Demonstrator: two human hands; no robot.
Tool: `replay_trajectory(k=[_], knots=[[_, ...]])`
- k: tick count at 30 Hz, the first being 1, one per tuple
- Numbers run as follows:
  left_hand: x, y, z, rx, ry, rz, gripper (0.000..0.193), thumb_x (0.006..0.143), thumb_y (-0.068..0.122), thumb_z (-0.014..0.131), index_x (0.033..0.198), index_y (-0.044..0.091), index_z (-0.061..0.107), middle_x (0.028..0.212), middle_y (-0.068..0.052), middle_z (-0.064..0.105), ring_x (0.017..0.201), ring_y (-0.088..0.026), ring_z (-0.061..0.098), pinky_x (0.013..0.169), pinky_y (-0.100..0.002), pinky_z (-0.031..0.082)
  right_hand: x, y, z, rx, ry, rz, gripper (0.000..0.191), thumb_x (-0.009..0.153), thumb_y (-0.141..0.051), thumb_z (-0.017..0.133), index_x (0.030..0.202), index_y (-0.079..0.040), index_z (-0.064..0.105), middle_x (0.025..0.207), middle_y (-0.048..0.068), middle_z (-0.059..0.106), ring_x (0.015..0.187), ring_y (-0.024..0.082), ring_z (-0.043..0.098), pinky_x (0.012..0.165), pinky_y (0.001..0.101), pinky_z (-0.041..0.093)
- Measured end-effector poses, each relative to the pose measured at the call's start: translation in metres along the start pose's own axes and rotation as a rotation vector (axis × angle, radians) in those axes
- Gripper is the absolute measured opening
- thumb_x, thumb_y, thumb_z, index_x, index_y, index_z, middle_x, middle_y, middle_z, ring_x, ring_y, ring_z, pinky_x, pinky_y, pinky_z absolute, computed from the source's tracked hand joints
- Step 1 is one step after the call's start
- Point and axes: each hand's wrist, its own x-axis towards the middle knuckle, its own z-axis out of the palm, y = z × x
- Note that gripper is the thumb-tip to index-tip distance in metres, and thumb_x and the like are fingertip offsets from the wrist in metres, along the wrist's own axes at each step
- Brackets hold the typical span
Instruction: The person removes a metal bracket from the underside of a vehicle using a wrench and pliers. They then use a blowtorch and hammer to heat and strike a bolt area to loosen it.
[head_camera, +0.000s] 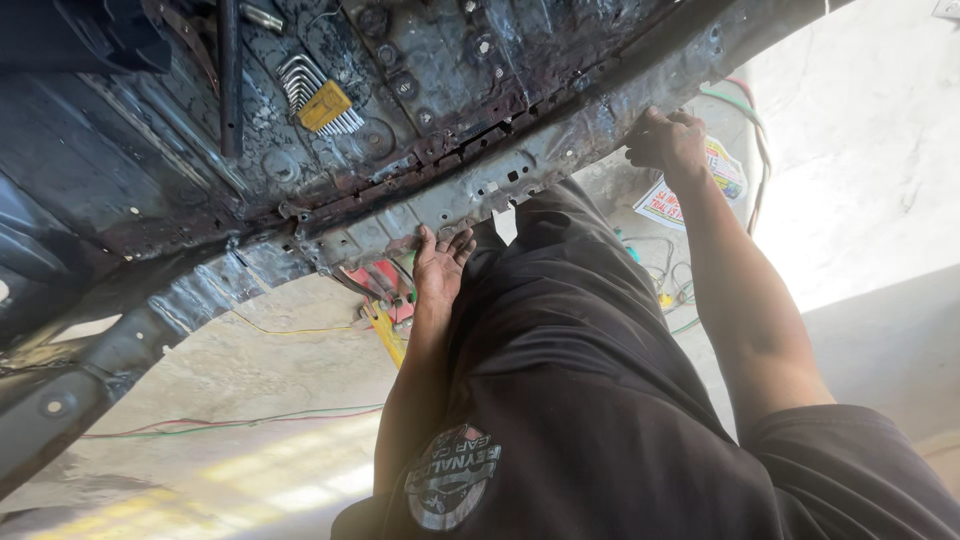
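The head view looks down along our own body to a stripped, rusty car floor panel (330, 130) and its sill edge (520, 175), which runs from the near left to the far right. Our left hand (440, 262) lies flat against the lower flange of the sill, with the fingers spread and pressed on the metal; it pinches nothing. Our right hand (668, 142) is further right on the same edge, and its fingers are curled over the rim in a firm grasp.

On the panel, well apart from both hands, a set of hex keys (318, 98) in a yellow holder lies beside a dark metal bar (229, 75). Below the sill, on the concrete floor (250, 390), we see thin coloured wires (230, 422), a red and yellow tool (385, 315) near the left hand, and a printed paper (690, 195) near the right hand.

We judge the work as in an early or middle stage: the metal is bare, burnt and rusty, and we cannot see any fresh repair on it.
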Motion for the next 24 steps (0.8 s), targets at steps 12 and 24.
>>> replay_trajectory(k=[12, 24], knots=[[-0.009, 0.005, 0.021, 0.092, 0.054, -0.015, 0.061, 0.107, 0.051, 0.047, 0.136, -0.003, 0.048, 0.128, -0.019, 0.063, 0.116, -0.034, 0.065, 0.099, -0.048, 0.055, 0.018, 0.032, -0.010, 0.232, -0.073, -0.098, 0.025, 0.102, -0.018, 0.067, 0.092, 0.000, 0.053, 0.090, 0.015, 0.068, 0.078, 0.030, 0.075, 0.067, 0.0440, 0.066], [-0.021, 0.006, 0.041, 0.086, 0.045, 0.016, 0.036, 0.106, 0.042, 0.050, 0.121, 0.010, 0.051, 0.125, -0.019, 0.063, 0.118, -0.034, 0.064, 0.100, -0.049, 0.055, 0.031, 0.055, -0.011, 0.551, -0.158, -0.109, 0.016, 0.101, -0.009, 0.066, 0.109, -0.001, 0.055, 0.102, 0.010, 0.065, 0.092, 0.025, 0.071, 0.087, 0.0507, 0.067]])
